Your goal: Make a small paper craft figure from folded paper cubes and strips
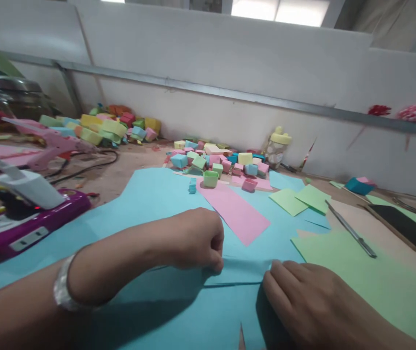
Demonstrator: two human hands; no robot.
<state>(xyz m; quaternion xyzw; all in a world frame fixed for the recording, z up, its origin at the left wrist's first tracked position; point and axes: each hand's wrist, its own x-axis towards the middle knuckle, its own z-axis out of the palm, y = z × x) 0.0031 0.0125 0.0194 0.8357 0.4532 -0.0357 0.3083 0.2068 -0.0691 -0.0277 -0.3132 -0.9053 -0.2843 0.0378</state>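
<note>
My left hand [200, 238] is closed, its thumb and fingers pinched down at a narrow strip of light blue paper [242, 270]. At the strip's right end, my right hand [303, 294] has its fingers curled in and pressed on the paper; its thumb is hidden. The strip looks folded or layered along its near edge. Beneath both hands lie large light blue sheets [149, 194]. Just beyond my left hand lies a pink paper rectangle [237, 214], with a small green paper box [210, 178] at its far end.
Small coloured paper boxes [199, 163] are heaped by the wall. A craft knife [352, 231] and phone [405, 226] lie right, near green sheets [368, 277]. At left stand a purple power strip [47, 218] and pink glue gun [55, 141]. A yellow-lidded bottle [278, 146] stands behind.
</note>
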